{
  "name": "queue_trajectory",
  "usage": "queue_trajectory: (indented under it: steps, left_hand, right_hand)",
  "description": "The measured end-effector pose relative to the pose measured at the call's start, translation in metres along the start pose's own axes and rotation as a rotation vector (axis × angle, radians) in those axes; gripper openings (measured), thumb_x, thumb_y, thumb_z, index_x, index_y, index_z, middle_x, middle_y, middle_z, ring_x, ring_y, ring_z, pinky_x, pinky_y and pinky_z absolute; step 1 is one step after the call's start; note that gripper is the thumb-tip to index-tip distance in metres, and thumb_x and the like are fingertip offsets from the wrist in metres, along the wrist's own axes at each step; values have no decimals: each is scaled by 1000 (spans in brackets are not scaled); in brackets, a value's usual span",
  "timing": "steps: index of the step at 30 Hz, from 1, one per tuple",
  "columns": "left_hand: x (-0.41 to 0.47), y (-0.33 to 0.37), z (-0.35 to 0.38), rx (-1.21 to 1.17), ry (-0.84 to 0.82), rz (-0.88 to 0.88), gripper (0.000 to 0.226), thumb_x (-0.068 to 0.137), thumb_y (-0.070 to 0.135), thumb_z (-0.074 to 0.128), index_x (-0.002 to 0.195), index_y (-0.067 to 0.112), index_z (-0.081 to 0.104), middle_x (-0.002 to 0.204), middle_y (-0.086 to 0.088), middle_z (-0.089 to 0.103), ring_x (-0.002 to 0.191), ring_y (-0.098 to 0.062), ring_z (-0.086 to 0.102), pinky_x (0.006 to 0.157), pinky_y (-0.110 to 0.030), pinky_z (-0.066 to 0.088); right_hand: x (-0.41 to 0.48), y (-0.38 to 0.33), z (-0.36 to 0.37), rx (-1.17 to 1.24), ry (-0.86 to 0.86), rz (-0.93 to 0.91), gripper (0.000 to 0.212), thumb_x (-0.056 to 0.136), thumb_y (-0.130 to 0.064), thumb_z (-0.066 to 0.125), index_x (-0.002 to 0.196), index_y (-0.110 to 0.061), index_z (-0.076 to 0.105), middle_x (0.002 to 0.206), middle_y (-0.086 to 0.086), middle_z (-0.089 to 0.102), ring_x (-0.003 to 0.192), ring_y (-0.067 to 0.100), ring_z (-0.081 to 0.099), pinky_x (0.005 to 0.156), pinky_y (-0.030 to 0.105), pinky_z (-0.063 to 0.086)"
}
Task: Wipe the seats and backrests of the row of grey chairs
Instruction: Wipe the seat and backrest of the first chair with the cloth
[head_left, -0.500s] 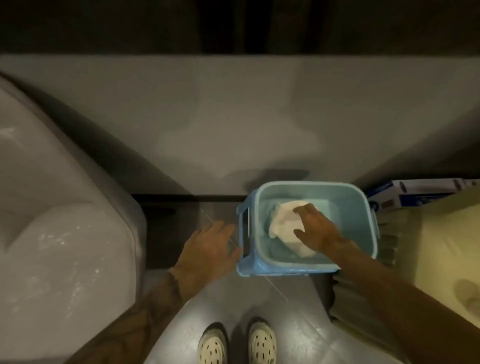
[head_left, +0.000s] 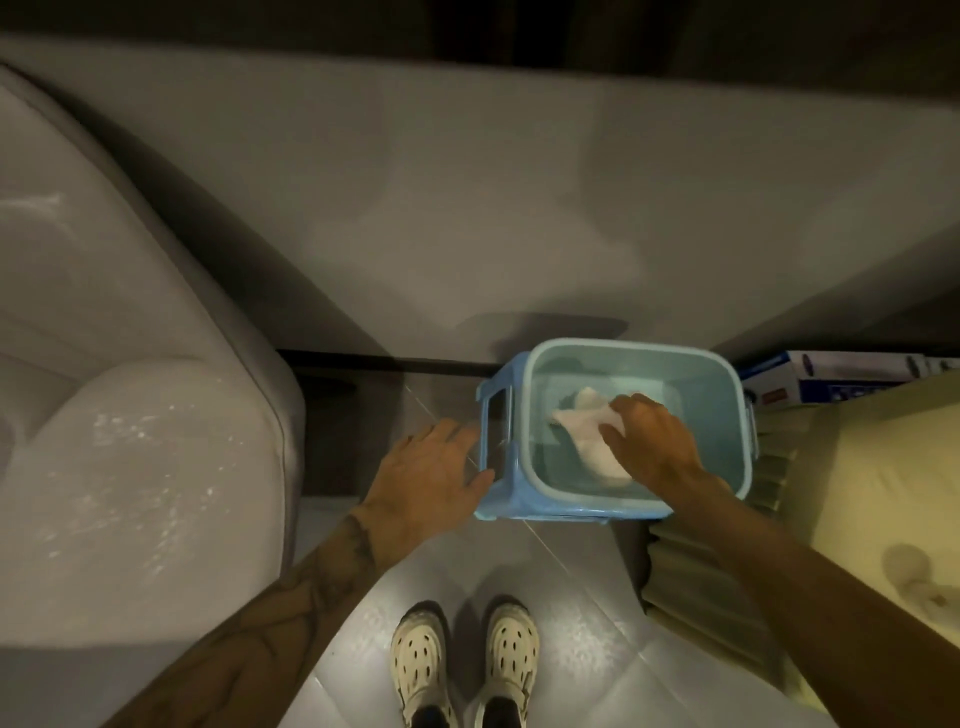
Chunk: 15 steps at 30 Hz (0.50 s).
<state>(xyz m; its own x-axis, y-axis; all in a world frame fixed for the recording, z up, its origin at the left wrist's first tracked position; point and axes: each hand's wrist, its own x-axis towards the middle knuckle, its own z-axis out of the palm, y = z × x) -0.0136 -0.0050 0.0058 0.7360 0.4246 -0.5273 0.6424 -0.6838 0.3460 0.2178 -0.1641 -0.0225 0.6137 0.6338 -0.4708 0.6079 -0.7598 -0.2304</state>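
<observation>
A light blue tub stood on the tiled floor against the grey wall, and everything else is placed from it. Inside the tub lay a pale cloth, crumpled and apparently sitting in water (the surface was hard to read in the dim light). The right hand reached down into the tub from its near side; its fingers were curled around the cloth's upper edge, pinching the fabric, with the rest of the cloth spreading out under the palm.

The left hand rested just left of the tub, palm down, holding nothing. Its fingers were spread and loosely extended, the fingertips touching the tub's left wall beside the moulded handle, the thumb lying against the lower left corner.

Left of the tub, across a strip of floor, sat a grey chair with a padded seat, its surface carrying pale speckled marks. Right of the tub was a yellowish cushioned surface, and behind that a blue and white box. On the near side of the tub, a pair of cream perforated shoes stood on the tiles.
</observation>
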Motion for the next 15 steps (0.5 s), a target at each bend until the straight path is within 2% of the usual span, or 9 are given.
queue_trajectory:
  steps: [4, 8, 11, 15]
  left_hand:
    - [-41, 1, -38, -43, 6, -59, 61, 103, 51, 52, 156, 22, 41, 155, 0, 46, 140, -21, 46, 117, -41, 38]
    - [-95, -11, -77, -61, 62, -93, 62, 103, 52, 51, 156, 20, 41, 154, -3, 47, 138, -25, 46, 114, -43, 40]
    - [-130, -33, -98, -44, 99, -111, 65, 104, 54, 49, 159, 21, 38, 157, -3, 44, 141, -25, 45, 116, -43, 39]
    - [-170, -80, -115, -57, 130, -129, 66, 105, 56, 46, 161, 22, 36, 160, -3, 42, 143, -25, 44, 117, -39, 38]
  right_hand:
    - [-37, -31, -45, 96, 78, -23, 41, 99, -33, 60, 132, -8, 61, 125, 14, 65, 113, 33, 61, 91, 37, 48]
    - [-78, -89, -79, 131, 108, -82, 38, 99, -34, 60, 126, -8, 64, 120, 12, 66, 107, 32, 63, 82, 36, 47]
    - [-102, -139, -88, 135, 110, -128, 32, 98, -34, 59, 117, -10, 65, 112, 11, 66, 97, 30, 63, 72, 30, 40]
    - [-130, -210, -78, 198, 131, -175, 34, 98, -35, 61, 120, -11, 65, 114, 9, 67, 97, 27, 64, 72, 29, 42]
